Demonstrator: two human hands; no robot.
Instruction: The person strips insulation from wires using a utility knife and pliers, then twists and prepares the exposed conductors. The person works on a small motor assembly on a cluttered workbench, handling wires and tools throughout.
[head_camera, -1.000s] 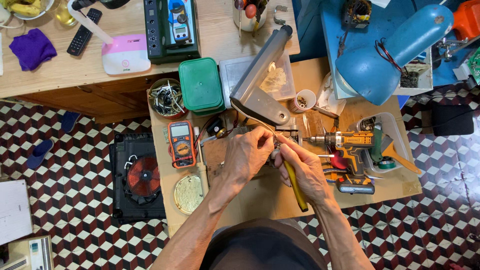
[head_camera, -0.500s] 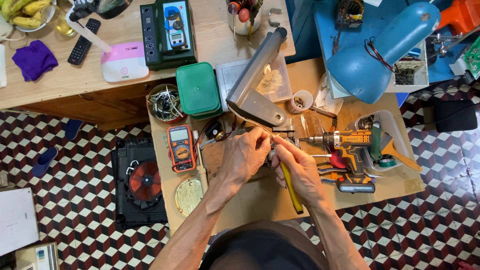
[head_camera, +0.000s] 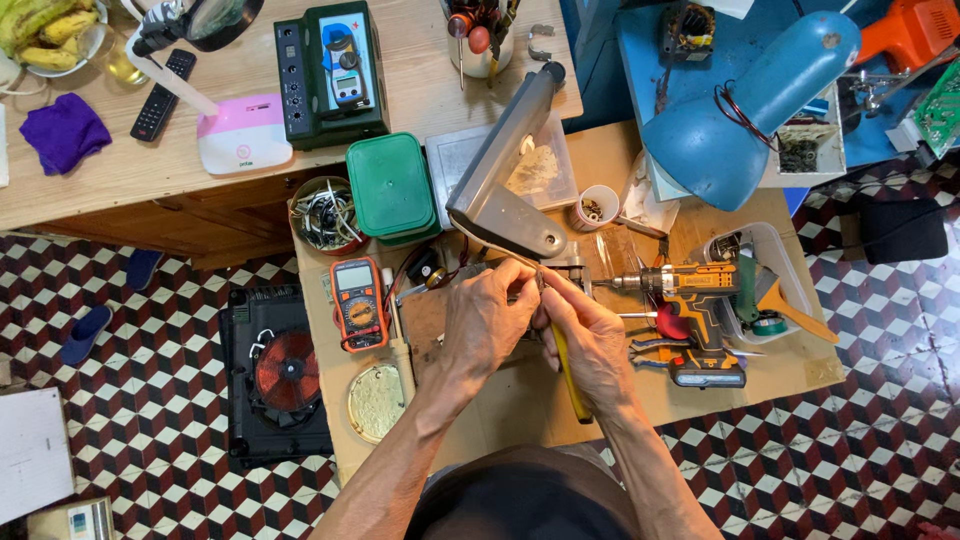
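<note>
Over the small wooden workbench (head_camera: 500, 400), my left hand (head_camera: 487, 322) pinches a small part that its fingers hide, just below the base of a grey metal appliance (head_camera: 508, 182). My right hand (head_camera: 593, 340) grips a yellow-handled tool (head_camera: 570, 372) whose tip meets that part between my hands. Both hands touch at the fingertips. The tool's working end is hidden, so its kind is unclear.
An orange multimeter (head_camera: 359, 302) and a round brass disc (head_camera: 376, 402) lie left of my hands. A cordless drill (head_camera: 690, 292), pliers and a clear tub sit right. Green boxes (head_camera: 391, 187), a wire-filled tin and a blue lamp (head_camera: 740, 110) stand behind. An induction hob (head_camera: 280, 372) lies on the floor.
My hands stay together at the same spot on the bench; only small finger motions show. The view has shifted slightly.
</note>
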